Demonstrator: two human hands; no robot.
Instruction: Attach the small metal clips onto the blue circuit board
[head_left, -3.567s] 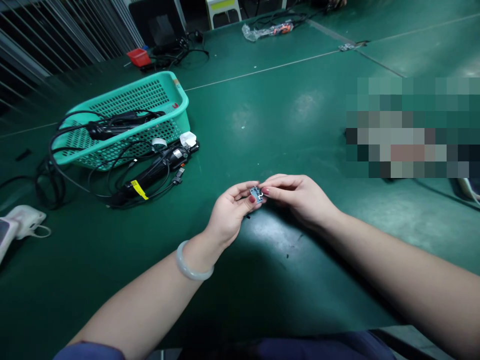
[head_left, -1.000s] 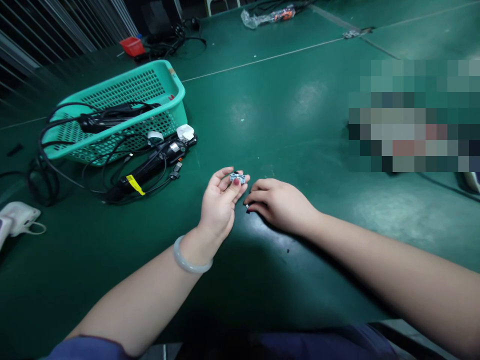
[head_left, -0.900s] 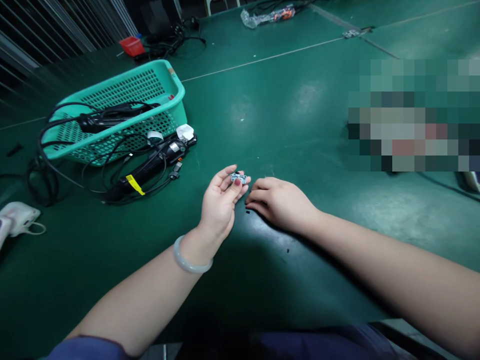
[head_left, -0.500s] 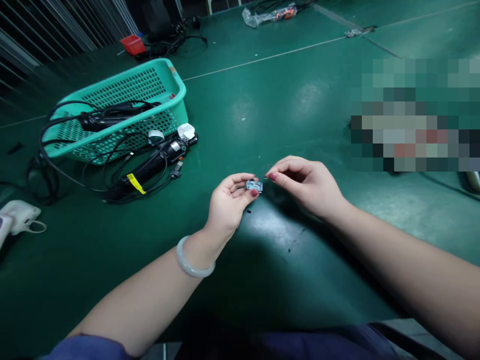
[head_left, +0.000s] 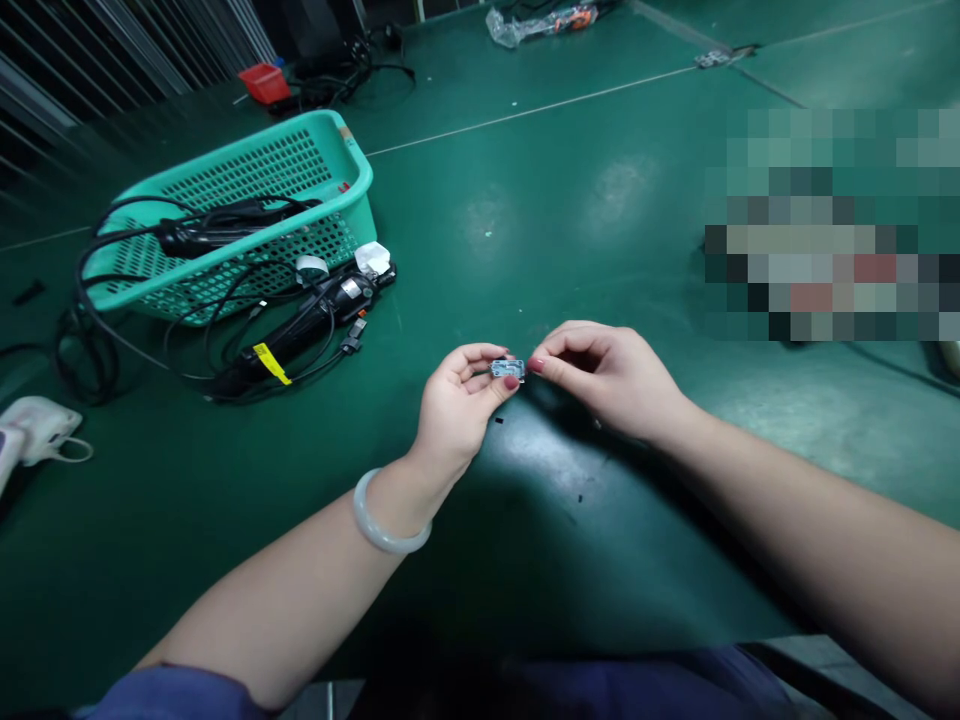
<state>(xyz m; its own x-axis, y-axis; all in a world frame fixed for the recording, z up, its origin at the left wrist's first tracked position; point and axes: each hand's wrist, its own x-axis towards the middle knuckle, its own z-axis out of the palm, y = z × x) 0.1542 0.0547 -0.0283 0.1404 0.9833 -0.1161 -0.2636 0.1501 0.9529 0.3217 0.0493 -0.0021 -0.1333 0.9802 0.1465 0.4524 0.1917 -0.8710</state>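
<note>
Between the thumb and fingers of my left hand (head_left: pixel 459 402) is a small pale blue rectangular part (head_left: pixel 508 369), held above the green table. My right hand (head_left: pixel 611 375) is at the part's right end, thumb and index finger pinched together. What that pinch holds, if anything, is too small to make out now. A tiny black piece (head_left: pixel 499 421) lies on the table just below my left hand, and another dark bit (head_left: pixel 580 498) lies nearer to me.
A green basket (head_left: pixel 352 215) with black cabled devices stands at the left. Beside it lies a black device (head_left: pixel 300 335) with a yellow label. A white object (head_left: pixel 41 430) is at the far left, a red container (head_left: pixel 264 84) behind. The right side is pixelated.
My right hand has moved slightly left, bringing its pinched fingertips to the right end of the pale blue part. My left hand still holds the part in nearly the same place.
</note>
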